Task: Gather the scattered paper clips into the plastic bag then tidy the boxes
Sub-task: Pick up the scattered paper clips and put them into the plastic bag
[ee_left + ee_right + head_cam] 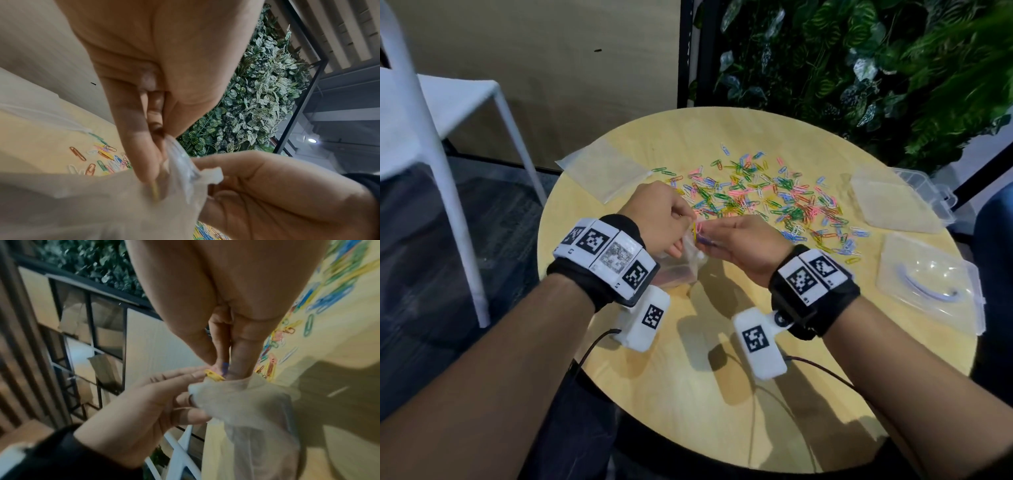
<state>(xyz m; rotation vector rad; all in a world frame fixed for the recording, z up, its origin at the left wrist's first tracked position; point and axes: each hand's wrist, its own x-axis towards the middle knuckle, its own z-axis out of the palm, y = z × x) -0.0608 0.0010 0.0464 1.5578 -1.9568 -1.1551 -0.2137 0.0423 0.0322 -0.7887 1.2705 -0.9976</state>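
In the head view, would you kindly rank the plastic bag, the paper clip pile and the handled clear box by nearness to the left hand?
From the left hand:
1. Plastic bag, gripped at its mouth by this hand.
2. Paper clip pile, across the table's middle, to the right.
3. Handled clear box, at the table's right edge.

round wooden table [722,394] | white chair [441,102] | plant wall [859,61] | dark floor [482,222]

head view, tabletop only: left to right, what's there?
Flat clear plastic bag → left hand holding small clear plastic bag → right hand pinching paper clips → scattered coloured paper clips → clear plastic boxes.
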